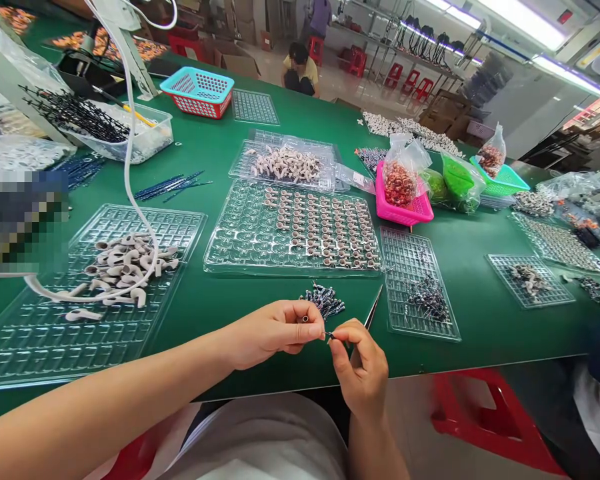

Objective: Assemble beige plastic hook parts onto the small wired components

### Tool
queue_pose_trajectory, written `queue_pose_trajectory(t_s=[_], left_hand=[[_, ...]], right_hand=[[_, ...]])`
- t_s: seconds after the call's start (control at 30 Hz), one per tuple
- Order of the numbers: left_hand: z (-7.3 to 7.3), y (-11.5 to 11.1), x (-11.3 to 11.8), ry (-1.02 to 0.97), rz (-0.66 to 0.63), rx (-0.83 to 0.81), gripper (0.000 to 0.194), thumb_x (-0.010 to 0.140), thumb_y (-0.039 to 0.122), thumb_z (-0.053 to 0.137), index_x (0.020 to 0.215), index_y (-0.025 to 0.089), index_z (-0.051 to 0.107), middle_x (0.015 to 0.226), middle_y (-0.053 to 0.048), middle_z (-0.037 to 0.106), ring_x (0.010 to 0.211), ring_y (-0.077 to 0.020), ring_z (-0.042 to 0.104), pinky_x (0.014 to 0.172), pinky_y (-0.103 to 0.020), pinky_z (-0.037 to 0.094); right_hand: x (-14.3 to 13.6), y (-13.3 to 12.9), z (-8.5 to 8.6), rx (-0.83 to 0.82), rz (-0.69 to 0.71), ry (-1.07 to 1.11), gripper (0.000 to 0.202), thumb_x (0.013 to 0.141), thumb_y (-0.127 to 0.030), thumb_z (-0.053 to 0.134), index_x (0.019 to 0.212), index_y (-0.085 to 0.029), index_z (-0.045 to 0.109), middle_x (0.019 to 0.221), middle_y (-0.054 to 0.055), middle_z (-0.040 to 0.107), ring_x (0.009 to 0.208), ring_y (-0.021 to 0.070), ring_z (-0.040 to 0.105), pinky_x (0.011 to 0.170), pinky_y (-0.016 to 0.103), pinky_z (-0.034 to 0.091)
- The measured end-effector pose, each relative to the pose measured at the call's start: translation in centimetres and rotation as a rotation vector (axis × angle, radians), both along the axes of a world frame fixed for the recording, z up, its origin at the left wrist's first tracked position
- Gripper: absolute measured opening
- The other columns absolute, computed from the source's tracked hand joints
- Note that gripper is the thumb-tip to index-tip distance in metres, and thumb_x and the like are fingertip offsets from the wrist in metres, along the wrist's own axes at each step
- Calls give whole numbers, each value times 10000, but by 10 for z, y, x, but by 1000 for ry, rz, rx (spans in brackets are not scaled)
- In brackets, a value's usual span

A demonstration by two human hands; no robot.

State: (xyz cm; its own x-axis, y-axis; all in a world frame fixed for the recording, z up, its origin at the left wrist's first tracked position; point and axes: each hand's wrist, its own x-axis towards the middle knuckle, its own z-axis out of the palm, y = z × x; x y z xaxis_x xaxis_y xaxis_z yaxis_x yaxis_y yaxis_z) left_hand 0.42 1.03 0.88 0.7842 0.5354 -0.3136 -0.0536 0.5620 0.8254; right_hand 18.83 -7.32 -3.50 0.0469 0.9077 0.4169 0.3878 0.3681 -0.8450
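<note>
My left hand (285, 331) is closed on a small earbud shell, mostly hidden by the fingers; its round brown-rimmed opening (305, 319) shows. My right hand (363, 360) pinches a tiny dark part (331, 336), joined by a thin lead to the left fingertips. Metal tweezers (374, 307) are also tucked in the right hand, tips pointing away. Just beyond my hands is a small heap of dark wired parts (325, 300). Farther on lies a clear tray (235, 230) with rows of shells (325, 227) filling mostly its right side.
On the left, loose grey shells (125, 263) lie on a clear tray (167, 320) under a white cable (129, 133). To the right, another tray (397, 257) carries dark wired parts (427, 298). A pink basket (405, 212) holds bagged copper-coloured pieces. A red stool (495, 420) stands below the table edge.
</note>
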Motion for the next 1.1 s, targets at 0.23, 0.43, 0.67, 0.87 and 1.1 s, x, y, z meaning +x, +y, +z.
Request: queue_pose_trajectory(t_s=[0.23,0.43,0.67,0.87,1.1], left_hand=[[-1,1,-1,4,-14,40,388,816,503,730,800,149,571,650,61,393,552,-77,254,526,-274,142],[4,0,-1,-6,57,-25,285,836,403,660,943,162,550,662,63,362,577,-99,247,534,-260,170],[2,-2,-1,24,173,-47,249,774,351,627,890,152,533,691,47,397,612,-105,312,556,-244,250],[-3,-4,3,208,192,276,268,894,395,588,1015,159,628,782,17,531,654,-117,465,640,-276,379],[-9,-5,7,188,298,232,237,821,293,692,1022,166,697,996,-46,698,868,-169,631,778,-297,507]], right_hand=[[0,0,-1,11,7,34,118,912,-118,567,951,-225,598,815,8,615,750,143,578,670,280,484],[0,-1,-5,-3,-66,74,119,910,-116,571,932,-230,599,804,0,588,740,137,556,655,265,468],[0,-3,-10,-18,-151,94,110,910,-134,582,943,-233,615,840,0,598,734,127,560,634,246,458],[0,-3,-9,-35,-163,57,100,913,-139,584,944,-229,613,835,-4,592,727,121,564,631,238,462],[-2,-3,-7,-6,-182,-17,104,910,-129,583,947,-222,610,812,-10,598,726,119,574,638,236,469]])
